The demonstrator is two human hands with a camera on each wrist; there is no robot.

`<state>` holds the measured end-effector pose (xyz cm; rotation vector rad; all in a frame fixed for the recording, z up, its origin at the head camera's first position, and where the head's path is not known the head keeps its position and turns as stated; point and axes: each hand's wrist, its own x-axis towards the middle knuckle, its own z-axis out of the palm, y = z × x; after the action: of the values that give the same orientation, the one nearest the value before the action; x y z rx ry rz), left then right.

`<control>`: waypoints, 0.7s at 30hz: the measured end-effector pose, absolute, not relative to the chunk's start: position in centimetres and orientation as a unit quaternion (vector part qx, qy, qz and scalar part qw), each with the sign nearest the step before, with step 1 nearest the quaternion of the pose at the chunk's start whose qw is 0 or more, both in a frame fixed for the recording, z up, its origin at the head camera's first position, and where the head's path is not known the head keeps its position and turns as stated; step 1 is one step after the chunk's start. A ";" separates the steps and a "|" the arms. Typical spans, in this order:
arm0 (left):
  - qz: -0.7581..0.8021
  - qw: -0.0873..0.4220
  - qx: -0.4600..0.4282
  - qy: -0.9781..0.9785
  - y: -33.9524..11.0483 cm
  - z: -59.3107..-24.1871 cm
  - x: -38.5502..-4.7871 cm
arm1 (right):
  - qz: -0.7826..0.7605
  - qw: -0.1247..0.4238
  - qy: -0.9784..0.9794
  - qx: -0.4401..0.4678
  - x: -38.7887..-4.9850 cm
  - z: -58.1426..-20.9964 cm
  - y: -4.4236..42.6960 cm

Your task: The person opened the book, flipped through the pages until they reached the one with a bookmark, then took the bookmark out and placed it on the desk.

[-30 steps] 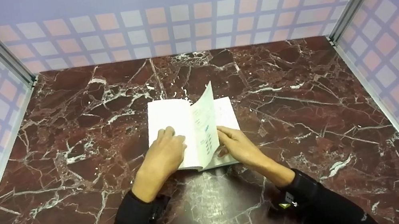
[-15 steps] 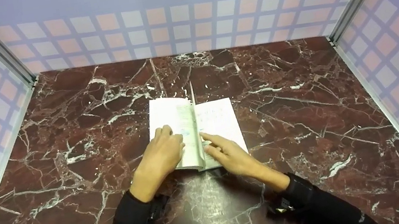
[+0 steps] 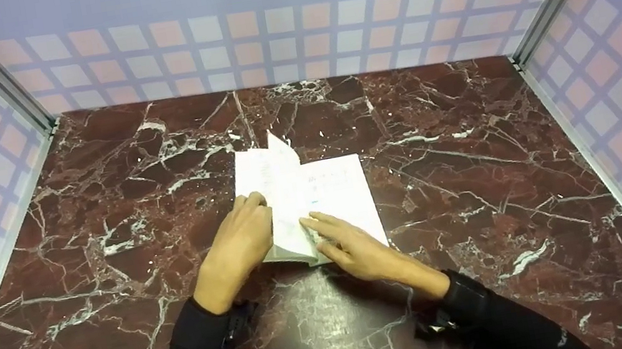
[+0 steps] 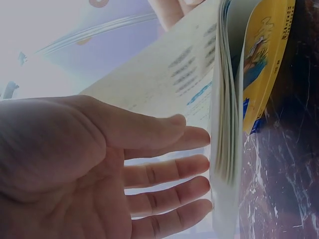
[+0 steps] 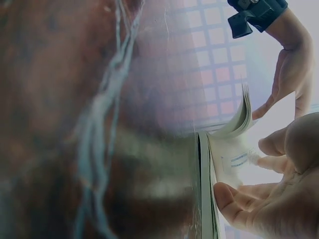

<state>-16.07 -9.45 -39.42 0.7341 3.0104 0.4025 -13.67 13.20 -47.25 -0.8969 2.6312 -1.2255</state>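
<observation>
A paper book (image 3: 346, 194) lies spread out on the tabletop, with printed text on its pages. One leaf (image 3: 283, 152) stands raised at the far edge, leaning over the left half. My left hand (image 3: 237, 243) rests on the left pages; in the left wrist view its fingertips (image 4: 199, 164) touch the paper, fingers nearly straight. Beneath those pages the yellow illustrated cover (image 4: 269, 59) shows. Near the spine, my right hand (image 3: 358, 249) touches the pages with extended fingers. In the right wrist view the left-hand pages (image 5: 244, 119) curve upward.
Dark red marbled tabletop (image 3: 475, 172) with white veins surrounds the book. Small white bits (image 3: 322, 133) appear beyond its far edge, possibly part of the veining. Panels with pink and white squares (image 3: 280, 28) enclose the back and both sides.
The leaf that stood upright on the right, by my right hand, has swung over to the left half. My right hand followed leftward to the spine. My left hand shifted slightly left.
</observation>
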 end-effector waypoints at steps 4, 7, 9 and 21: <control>0.134 0.010 0.236 0.962 -9.9 -39.2 -16.2 | -0.385 0.061 0.871 -0.299 -13.6 -47.2 13.1; 0.139 0.013 0.231 0.963 -10.2 -38.9 -16.3 | -0.373 0.070 0.875 -0.300 -13.5 -47.2 13.1; 0.140 0.015 0.231 0.963 -10.5 -38.7 -16.4 | -0.369 0.074 0.876 -0.303 -13.4 -47.1 13.1; 0.146 -0.003 0.226 0.963 -11.3 -37.9 -16.4 | -0.339 0.061 0.875 -0.340 -13.4 -47.1 13.2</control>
<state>-16.37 -11.34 -37.88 0.7114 3.0306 0.4603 -13.36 13.21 -47.15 -1.0281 2.6473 -1.0251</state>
